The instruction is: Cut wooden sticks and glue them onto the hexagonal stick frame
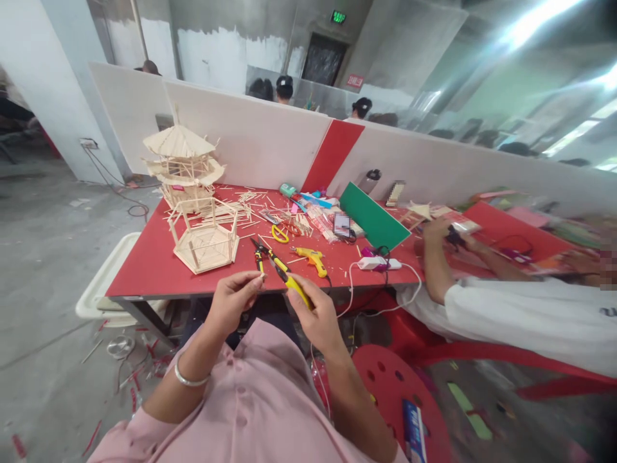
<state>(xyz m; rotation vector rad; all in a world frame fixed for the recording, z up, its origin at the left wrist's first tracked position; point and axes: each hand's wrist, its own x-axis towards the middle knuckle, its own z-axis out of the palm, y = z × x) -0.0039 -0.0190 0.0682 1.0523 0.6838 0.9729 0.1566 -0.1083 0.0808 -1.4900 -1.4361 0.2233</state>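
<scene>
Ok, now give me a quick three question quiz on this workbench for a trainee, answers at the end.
1. Multiple choice: what does the person's right hand hold?
A) a white power strip
B) a yellow-handled tool
C) a drinks bottle

2. True or false: the yellow glue gun lies on the red table.

3. Short answer: which is closer to the camera, the roofed stick model or the open-topped stick frame?

Key: 1. B; 2. True; 3. The open-topped stick frame.
</scene>
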